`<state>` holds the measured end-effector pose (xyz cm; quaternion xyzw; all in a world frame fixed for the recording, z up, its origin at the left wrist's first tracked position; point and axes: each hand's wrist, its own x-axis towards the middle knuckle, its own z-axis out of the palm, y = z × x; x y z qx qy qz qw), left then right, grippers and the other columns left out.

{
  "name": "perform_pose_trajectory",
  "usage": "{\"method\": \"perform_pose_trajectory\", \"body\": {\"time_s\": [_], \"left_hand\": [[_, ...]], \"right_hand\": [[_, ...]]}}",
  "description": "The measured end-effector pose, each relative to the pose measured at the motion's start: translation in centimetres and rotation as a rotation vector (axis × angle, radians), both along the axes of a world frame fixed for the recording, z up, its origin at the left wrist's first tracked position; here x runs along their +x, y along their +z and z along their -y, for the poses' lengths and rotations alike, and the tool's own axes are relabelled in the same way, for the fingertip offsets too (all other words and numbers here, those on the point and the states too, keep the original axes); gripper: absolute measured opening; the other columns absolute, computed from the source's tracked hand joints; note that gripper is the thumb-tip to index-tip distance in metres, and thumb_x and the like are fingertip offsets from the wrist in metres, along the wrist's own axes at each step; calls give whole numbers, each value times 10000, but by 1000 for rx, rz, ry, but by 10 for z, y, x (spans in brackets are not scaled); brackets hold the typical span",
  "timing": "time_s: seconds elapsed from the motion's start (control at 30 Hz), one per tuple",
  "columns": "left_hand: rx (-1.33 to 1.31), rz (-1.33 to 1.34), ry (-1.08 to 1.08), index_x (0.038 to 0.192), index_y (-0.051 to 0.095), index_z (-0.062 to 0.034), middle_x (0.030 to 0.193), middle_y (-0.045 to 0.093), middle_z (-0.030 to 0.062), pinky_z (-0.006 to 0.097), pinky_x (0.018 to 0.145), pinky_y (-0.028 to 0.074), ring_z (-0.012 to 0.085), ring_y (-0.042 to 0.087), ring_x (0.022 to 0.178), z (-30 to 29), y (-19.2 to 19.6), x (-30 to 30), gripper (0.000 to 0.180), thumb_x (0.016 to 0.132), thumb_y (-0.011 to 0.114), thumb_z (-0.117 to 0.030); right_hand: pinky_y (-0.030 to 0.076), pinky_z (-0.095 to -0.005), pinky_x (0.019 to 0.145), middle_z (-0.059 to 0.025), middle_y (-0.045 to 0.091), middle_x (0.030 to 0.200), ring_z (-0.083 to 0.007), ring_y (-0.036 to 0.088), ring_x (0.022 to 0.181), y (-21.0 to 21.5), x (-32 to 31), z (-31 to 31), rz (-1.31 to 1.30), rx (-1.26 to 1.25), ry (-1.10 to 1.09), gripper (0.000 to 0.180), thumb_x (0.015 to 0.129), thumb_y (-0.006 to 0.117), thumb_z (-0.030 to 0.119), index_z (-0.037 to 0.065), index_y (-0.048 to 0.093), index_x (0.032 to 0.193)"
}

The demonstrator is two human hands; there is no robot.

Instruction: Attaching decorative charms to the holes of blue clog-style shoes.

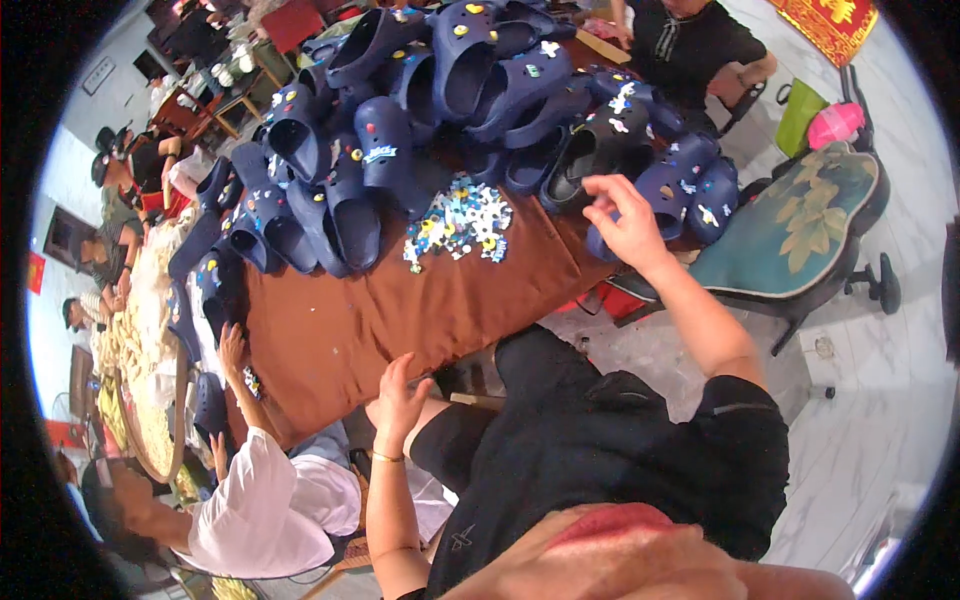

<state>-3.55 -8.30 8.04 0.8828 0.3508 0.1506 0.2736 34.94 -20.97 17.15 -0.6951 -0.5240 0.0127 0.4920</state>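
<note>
Navy clogs (465,70) banked along the far side of brown cloth (430,320).
Clogs: smooth, seemingly moulded foam, rounded perforated toes, hollow openings; overlapped in layers, probably to save surface area. Cloth: soft-looking, faintly wrinkled, perhaps laid as protection. Charm pile (465,220): loose, glossy, mainly white, blue and yellow; heaped between clogs and near edge, likely for easy reach. Black clog (610,148): smooth, wedged among navy clogs. Right hand (632,225): just beside black clog, fingers curled, thumb apart, nothing visibly held; contact not determinable. Left hand (400,400): at near cloth edge, fingers parted, apparently unloaded. Fitted charms (380,153): small, varied in shape, mounted on toes.
</note>
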Motion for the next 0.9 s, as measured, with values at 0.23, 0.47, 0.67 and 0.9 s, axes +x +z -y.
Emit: {"method": "perform_pose_trajectory", "body": {"time_s": [0.23, 0.47, 0.67, 0.9], "left_hand": [[-355, -115, -484, 1081, 538, -15, 1079, 551, 185, 379, 824, 425, 325, 543, 954, 39, -36, 3, 411, 759, 620, -256], [-426, 11, -581, 1093, 519, -14, 1028, 549, 184, 396, 850, 411, 342, 513, 980, 72, -45, 41, 383, 783, 590, -228], [-410, 28, -620, 1084, 520, -10, 1006, 557, 177, 396, 844, 414, 337, 515, 976, 71, -20, 77, 379, 779, 591, -223], [-443, 51, -621, 1088, 520, -13, 1009, 556, 180, 388, 845, 416, 337, 522, 968, 73, -28, 80, 378, 776, 594, -213]], "right_hand": [[469, -382, 609, -130, 644, 747, -246, 605, 677, -111, 2, 94, 262, -1571, 1009, 262, 682, 654, 318, 71, 679, 767], [484, -299, 567, -51, 621, 719, -156, 590, 598, -236, 20, 220, -304, -1765, 1295, 254, 770, 564, 290, 63, 651, 843], [485, -295, 567, -52, 623, 708, -157, 598, 607, -247, 21, 205, -316, -1792, 1273, 236, 769, 564, 263, 60, 649, 853], [484, -296, 564, -51, 623, 697, -157, 600, 607, -229, 4, 196, -489, -1822, 1161, 230, 768, 564, 258, 60, 651, 846]]}}
